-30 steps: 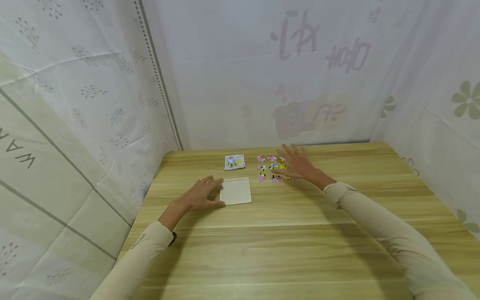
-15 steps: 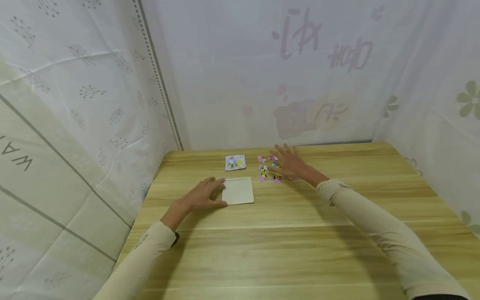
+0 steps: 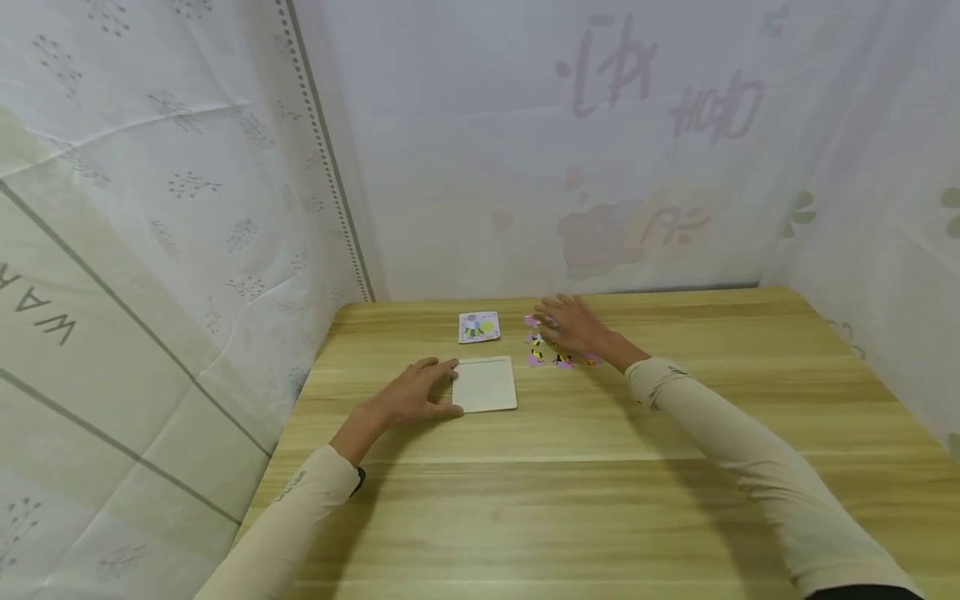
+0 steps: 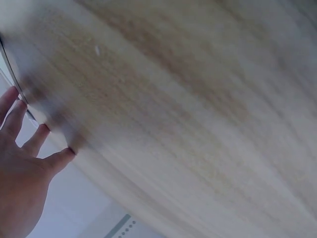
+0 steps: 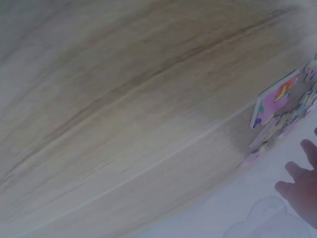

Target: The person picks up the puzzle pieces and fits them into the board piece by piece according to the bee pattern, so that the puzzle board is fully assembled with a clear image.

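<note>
Left hand (image 3: 411,397) lying flat with fingers spread, right hand (image 3: 576,329) outstretched with fingers straight, both arms extended forward, sleeves beige

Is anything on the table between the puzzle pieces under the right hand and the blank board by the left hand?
Nothing visible. The right hand lies over the puzzle pieces, and only bare table separates them from the blank board. The left hand touches the board's left edge, away from that path. The picture card lies behind the board.

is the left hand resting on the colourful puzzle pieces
No, in the head view the left hand rests at the edge of the blank white board, while the right hand covers the puzzle pieces.
</note>
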Available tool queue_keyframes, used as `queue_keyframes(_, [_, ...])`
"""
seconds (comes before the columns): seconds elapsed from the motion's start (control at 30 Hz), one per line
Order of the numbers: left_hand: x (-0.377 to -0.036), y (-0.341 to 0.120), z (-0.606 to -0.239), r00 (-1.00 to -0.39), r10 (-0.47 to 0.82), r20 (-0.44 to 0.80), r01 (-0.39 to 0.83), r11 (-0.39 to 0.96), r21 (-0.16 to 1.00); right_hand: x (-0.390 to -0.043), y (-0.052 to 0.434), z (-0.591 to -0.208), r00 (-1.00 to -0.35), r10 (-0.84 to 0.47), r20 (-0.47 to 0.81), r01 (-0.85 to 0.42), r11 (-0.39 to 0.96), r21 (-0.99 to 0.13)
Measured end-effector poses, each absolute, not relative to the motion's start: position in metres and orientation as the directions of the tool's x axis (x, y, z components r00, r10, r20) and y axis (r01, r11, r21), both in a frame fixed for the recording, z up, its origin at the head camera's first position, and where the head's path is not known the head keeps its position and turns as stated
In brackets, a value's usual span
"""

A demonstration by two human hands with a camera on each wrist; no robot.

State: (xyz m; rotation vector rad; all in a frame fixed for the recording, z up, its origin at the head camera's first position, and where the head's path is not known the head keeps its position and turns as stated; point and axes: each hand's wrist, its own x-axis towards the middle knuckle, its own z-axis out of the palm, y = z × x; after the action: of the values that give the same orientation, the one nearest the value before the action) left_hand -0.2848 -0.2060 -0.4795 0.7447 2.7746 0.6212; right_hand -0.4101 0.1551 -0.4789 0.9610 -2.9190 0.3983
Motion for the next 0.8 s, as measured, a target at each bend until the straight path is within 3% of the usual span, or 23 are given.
queue_keyframes(0.4, [-0.284,-0.206,-0.480,-0.859,0.505,-0.084,0.420,0.790,0.447,-0.421,0.143,-0.480,-0.760,-0.633,0.150,-0.646,0.709,-0.283])
queue_keyframes(0.8, [-0.283,-0.206,-0.479,-0.867,0.487,-0.100,0.401,0.803,0.441,-0.423,0.129,-0.474,-0.791,-0.598,0.127,-0.604,0.730,-0.322])
